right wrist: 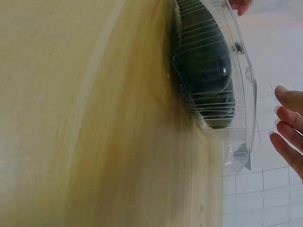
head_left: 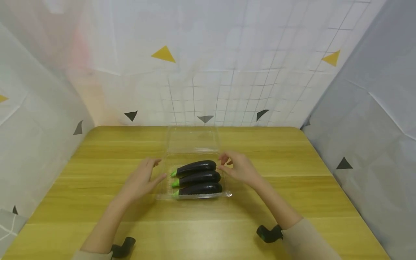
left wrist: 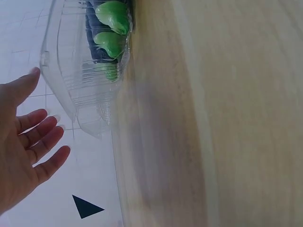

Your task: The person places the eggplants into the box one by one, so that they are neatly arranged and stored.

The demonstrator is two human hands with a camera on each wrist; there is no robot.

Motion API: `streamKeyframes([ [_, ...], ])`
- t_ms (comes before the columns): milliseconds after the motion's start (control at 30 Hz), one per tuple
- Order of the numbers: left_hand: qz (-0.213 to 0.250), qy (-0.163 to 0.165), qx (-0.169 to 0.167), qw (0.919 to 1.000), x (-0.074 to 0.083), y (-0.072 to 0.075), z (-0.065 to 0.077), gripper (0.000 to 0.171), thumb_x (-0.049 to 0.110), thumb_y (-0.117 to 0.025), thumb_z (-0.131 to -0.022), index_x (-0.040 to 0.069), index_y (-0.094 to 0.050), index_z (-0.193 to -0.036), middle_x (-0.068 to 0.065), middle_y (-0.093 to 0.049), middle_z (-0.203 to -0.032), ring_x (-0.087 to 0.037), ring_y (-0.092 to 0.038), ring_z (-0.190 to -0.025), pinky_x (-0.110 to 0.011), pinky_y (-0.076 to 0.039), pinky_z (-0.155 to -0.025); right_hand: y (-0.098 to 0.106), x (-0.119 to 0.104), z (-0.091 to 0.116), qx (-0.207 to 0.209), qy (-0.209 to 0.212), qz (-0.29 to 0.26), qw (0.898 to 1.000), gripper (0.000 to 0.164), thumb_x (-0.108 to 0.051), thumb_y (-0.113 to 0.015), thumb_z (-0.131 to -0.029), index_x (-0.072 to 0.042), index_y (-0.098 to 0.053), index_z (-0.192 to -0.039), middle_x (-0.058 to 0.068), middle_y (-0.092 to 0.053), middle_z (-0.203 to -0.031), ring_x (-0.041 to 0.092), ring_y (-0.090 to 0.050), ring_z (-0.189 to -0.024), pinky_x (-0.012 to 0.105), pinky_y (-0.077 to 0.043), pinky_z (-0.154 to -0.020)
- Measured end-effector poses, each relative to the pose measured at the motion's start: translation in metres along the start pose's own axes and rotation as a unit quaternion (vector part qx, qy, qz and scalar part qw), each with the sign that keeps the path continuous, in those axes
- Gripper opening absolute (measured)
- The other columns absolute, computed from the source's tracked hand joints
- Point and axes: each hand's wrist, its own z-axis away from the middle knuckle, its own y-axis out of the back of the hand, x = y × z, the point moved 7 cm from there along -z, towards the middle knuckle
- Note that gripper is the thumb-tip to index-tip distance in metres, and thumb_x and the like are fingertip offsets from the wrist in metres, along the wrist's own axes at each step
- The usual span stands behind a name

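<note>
Three dark purple eggplants (head_left: 199,178) lie side by side in a clear plastic clamshell box (head_left: 162,197), green stem ends to the left. Its transparent lid (head_left: 193,139) is folded back toward the wall. My left hand (head_left: 139,180) hovers at the left rim, fingers spread and holding nothing; in the left wrist view the thumb tip comes right up to the rim near the green stems (left wrist: 113,16). At the right rim, by the rounded eggplant ends, is my right hand (head_left: 238,168). Its fingers are loosely bent and empty, with a gap to the box wall (right wrist: 251,94) in the right wrist view.
The box stands on a wood-grain table (head_left: 208,231). A pale wall (head_left: 208,90) with grid lines and yellow and dark triangles rises behind it, with grey panels (head_left: 367,126) at the sides. Black wrist mounts (head_left: 269,234) sit by both sleeves.
</note>
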Motion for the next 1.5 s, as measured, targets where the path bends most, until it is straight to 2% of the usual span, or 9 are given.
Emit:
streamKeyframes([
  [200,0.016,-0.01,0.01,0.9998,0.001,0.003,-0.008,0.061,0.039,-0.068,-0.09,0.001,-0.047,-0.133,-0.014,-0.053,-0.117,-0.031,-0.053,-0.109,-0.048,-0.049,-0.088,0.001,0.008,-0.006,-0.001,-0.01,0.006,1.0,0.028,-0.014,-0.081,-0.078,-0.006,-0.065,-0.101,-0.002,-0.065,-0.082,0.015,-0.062,-0.078,0.034,-0.056,-0.065],
  [300,0.04,-0.016,0.01,0.999,0.0,0.002,-0.015,0.061,0.036,-0.072,-0.087,0.002,-0.049,-0.131,-0.014,-0.054,-0.116,-0.03,-0.053,-0.107,-0.046,-0.049,-0.087,0.002,0.012,-0.009,0.001,-0.006,0.008,1.0,0.031,-0.013,-0.082,-0.077,-0.006,-0.065,-0.102,-0.003,-0.064,-0.083,0.018,-0.059,-0.08,0.035,-0.053,-0.066],
  [400,0.091,-0.022,0.01,0.9956,-0.003,0.0,-0.022,0.059,0.029,-0.075,-0.085,0.0,-0.051,-0.13,-0.016,-0.054,-0.113,-0.032,-0.051,-0.105,-0.046,-0.048,-0.086,0.004,0.014,-0.013,0.008,0.006,0.002,1.0,0.034,-0.012,-0.083,-0.076,-0.006,-0.065,-0.104,-0.001,-0.064,-0.084,0.02,-0.056,-0.083,0.037,-0.05,-0.071],
  [533,0.168,-0.031,0.017,0.9852,-0.009,-0.002,-0.032,0.056,0.021,-0.077,-0.083,-0.003,-0.051,-0.127,-0.02,-0.052,-0.111,-0.035,-0.049,-0.102,-0.049,-0.047,-0.085,0.008,0.02,-0.017,0.022,0.011,-0.014,1.0,0.037,-0.009,-0.084,-0.074,-0.005,-0.064,-0.105,0.002,-0.064,-0.085,0.022,-0.055,-0.088,0.041,-0.047,-0.08],
  [633,0.196,-0.04,0.028,0.9794,-0.012,-0.003,-0.039,0.054,0.019,-0.078,-0.083,-0.003,-0.052,-0.125,-0.021,-0.053,-0.11,-0.033,-0.049,-0.101,-0.047,-0.048,-0.084,0.012,0.027,-0.017,0.03,0.001,-0.021,0.999,0.037,-0.009,-0.083,-0.075,-0.004,-0.063,-0.105,0.004,-0.064,-0.086,0.024,-0.055,-0.091,0.043,-0.046,-0.084],
  [833,0.219,-0.034,0.029,0.9747,-0.019,-0.004,-0.043,0.051,0.017,-0.078,-0.083,0.0,-0.052,-0.123,-0.021,-0.053,-0.111,-0.033,-0.05,-0.102,-0.043,-0.048,-0.084,0.013,0.039,-0.013,0.033,-0.015,-0.019,0.999,0.036,-0.011,-0.083,-0.075,-0.005,-0.063,-0.104,0.003,-0.064,-0.086,0.024,-0.053,-0.09,0.045,-0.045,-0.082],
  [1067,0.244,-0.018,0.023,0.9694,-0.024,-0.006,-0.045,0.056,0.022,-0.077,-0.084,-0.002,-0.05,-0.127,-0.022,-0.052,-0.113,-0.034,-0.049,-0.105,-0.045,-0.047,-0.086,0.013,0.046,-0.013,0.034,-0.018,-0.011,0.999,0.036,-0.012,-0.083,-0.076,-0.007,-0.063,-0.104,0.001,-0.063,-0.085,0.023,-0.053,-0.089,0.039,-0.043,-0.08],
  [1333,0.261,0.001,0.025,0.9652,-0.032,-0.007,-0.055,0.059,0.025,-0.076,-0.085,-0.003,-0.048,-0.128,-0.021,-0.05,-0.114,-0.03,-0.048,-0.104,-0.046,-0.045,-0.089,0.012,0.054,-0.019,0.039,-0.034,-0.022,0.998,0.039,-0.011,-0.083,-0.075,-0.004,-0.062,-0.108,0.002,-0.063,-0.084,0.025,-0.052,-0.089,0.052,-0.045,-0.082],
  [1500,0.262,0.019,0.022,0.9647,-0.039,-0.009,-0.063,0.062,0.029,-0.076,-0.085,-0.003,-0.048,-0.129,-0.022,-0.049,-0.115,-0.03,-0.046,-0.104,-0.044,-0.044,-0.089,0.01,0.058,-0.022,0.031,-0.055,-0.023,0.998,0.042,-0.018,-0.082,-0.078,-0.006,-0.061,-0.112,0.0,-0.062,-0.085,0.025,-0.053,-0.091,0.049,-0.045,-0.082],
])
